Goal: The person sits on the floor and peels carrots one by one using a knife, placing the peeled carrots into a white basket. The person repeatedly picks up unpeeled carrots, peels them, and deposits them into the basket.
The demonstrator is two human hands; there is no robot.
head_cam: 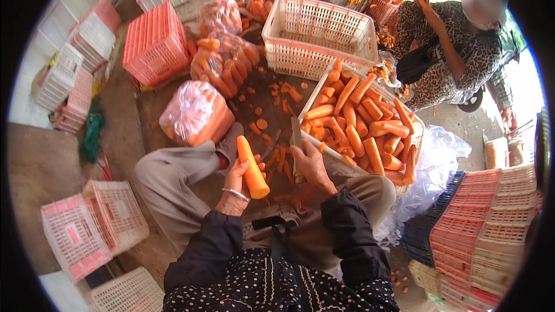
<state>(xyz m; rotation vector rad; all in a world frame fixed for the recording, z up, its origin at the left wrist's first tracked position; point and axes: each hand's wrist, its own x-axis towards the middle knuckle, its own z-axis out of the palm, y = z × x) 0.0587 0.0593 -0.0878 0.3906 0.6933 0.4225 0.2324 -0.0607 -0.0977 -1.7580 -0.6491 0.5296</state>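
Note:
A peeled orange carrot [250, 169] lies in my left hand [235, 184], its narrow end pointing away from me and its thick cut end towards me. My right hand [313, 165] grips a knife [296, 132] whose flat blade points forward; the fingers and palm hide most of its handle. Just right of that hand, a white plastic crate [313, 91] is heaped with peeled carrots [355, 117], some with cut ends. The carrot and the knife are apart. Carrot offcuts [261, 124] and peelings are scattered on the floor between my legs and beyond.
Plastic bags of carrots [197, 115] stand ahead on the left. Behind the full crate is a pale crate [318, 30]. A co-worker [451, 52] sits at the upper right, holding something orange. Stacked crates [464, 212] stand right, a red crate [155, 45] left.

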